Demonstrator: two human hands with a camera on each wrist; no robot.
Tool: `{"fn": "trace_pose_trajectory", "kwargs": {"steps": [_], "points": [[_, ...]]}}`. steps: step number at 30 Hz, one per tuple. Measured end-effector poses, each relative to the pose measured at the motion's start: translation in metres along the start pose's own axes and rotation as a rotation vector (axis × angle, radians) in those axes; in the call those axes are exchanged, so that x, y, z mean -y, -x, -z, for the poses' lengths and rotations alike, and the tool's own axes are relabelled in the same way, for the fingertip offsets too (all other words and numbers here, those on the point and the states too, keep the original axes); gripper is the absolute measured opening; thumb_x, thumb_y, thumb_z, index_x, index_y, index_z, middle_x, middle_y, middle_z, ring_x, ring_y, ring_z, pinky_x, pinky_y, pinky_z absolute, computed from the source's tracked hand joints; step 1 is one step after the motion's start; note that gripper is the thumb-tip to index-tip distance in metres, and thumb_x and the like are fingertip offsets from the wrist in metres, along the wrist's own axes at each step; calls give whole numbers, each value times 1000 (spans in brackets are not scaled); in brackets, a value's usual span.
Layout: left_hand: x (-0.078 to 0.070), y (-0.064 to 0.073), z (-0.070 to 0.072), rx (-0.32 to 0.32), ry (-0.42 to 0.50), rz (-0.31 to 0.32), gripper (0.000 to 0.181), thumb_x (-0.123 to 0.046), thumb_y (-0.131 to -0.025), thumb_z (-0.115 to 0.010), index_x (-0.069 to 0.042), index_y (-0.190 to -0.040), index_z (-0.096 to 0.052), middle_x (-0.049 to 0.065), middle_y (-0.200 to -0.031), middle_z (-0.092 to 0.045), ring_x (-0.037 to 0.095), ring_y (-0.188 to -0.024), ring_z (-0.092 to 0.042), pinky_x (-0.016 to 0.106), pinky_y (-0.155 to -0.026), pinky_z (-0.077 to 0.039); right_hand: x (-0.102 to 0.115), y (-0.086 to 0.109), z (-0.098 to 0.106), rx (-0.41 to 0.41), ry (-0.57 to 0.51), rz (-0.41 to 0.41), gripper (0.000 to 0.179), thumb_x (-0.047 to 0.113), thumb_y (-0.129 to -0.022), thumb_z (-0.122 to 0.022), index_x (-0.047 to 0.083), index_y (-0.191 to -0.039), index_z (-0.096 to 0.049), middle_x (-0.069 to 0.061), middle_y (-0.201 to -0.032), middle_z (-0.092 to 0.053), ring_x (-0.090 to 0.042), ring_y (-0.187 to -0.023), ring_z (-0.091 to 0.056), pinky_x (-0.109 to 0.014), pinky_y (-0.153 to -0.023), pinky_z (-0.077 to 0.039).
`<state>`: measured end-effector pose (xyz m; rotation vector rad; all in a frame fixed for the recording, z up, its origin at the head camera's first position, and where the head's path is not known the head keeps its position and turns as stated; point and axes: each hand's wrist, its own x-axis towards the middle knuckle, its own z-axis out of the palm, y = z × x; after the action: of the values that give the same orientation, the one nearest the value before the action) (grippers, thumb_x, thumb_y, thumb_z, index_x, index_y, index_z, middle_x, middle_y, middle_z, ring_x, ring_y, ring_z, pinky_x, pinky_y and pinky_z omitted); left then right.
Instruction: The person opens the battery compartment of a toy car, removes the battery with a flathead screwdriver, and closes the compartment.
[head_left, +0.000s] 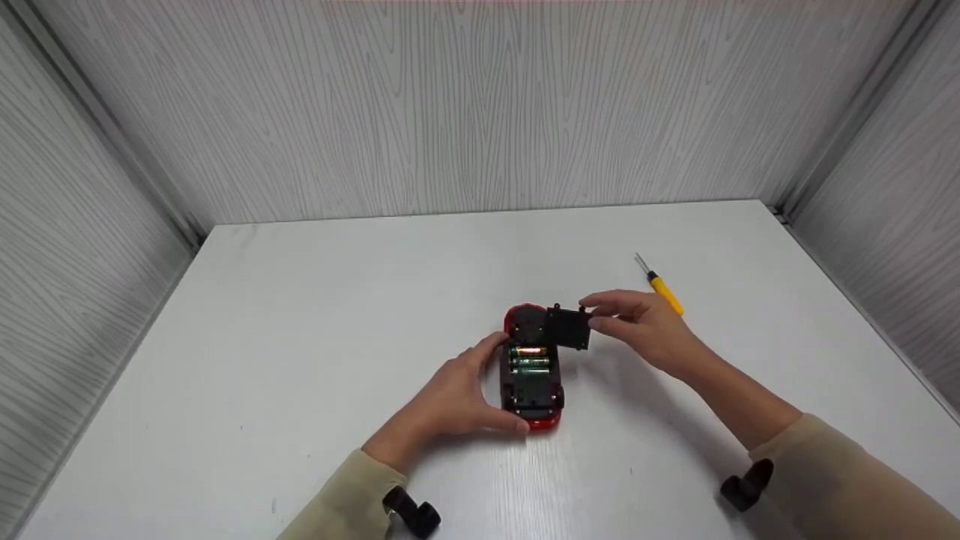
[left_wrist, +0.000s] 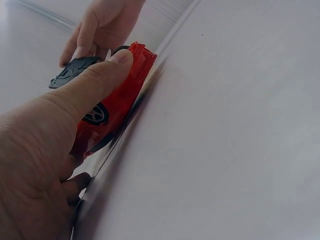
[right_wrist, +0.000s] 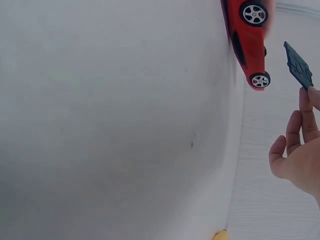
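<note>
A red toy car [head_left: 536, 390] lies upside down on the table, its black underside facing up. Several batteries [head_left: 530, 361] sit side by side in its uncovered compartment. My left hand [head_left: 457, 394] grips the car from the left, thumb at the near end and fingers along the far part of the side. Between thumb and fingers, my right hand [head_left: 637, 322] pinches a black battery cover [head_left: 570, 328] by its right edge. The cover is raised over the car's right side, as the right wrist view shows it apart from the red body [right_wrist: 247, 45].
A screwdriver [head_left: 666, 294] with a yellow handle lies on the white table [head_left: 337, 300] beyond my right hand, its tip pointing away. Pale wood-grain panels [head_left: 465, 105] stand at the back and both sides.
</note>
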<state>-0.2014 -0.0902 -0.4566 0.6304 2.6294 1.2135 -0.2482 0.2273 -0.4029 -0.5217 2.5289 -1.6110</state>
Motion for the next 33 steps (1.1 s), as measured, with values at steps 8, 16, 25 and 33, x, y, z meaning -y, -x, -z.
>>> {"fn": "trace_pose_trajectory", "kwargs": {"steps": [8, 16, 25, 33], "points": [[0, -1, -1, 1, -12, 7, 129, -60, -59, -99, -27, -166, -34, 3, -162, -47, 24, -149, -42, 47, -122, -35, -15, 3, 19, -43, 55, -7, 31, 12, -99, -76, 10, -129, -76, -8, -110, -78, -35, -105, -72, -27, -85, -57], [0, -1, 0, 9, -4, 13, 130, -61, -60, -98, -24, -166, -33, 3, -163, -46, 22, -150, -41, 46, -122, -34, -25, 4, 28, -47, 85, -44, 33, 14, -99, -76, 5, -131, -74, -11, -110, -76, -17, -94, -67, -25, -79, -54], [-1, 0, 0, 9, 1, 18, 130, -61, -60, -98, -24, -166, -33, 3, -164, -45, 24, -151, -40, 48, -122, -34, -34, 1, 31, 5, 83, -111, 33, 14, -100, -74, 7, -132, -74, -7, -117, -74, -19, -101, -65, -27, -82, -56], [0, -1, 0, 4, 4, 18, 130, -61, -59, -99, -26, -166, -33, 4, -163, -45, 25, -150, -40, 49, -122, -34, -40, 0, 33, 42, 63, -130, 35, 14, -101, -74, 6, -135, -73, -11, -119, -73, -16, -100, -64, -24, -82, -52]]}}
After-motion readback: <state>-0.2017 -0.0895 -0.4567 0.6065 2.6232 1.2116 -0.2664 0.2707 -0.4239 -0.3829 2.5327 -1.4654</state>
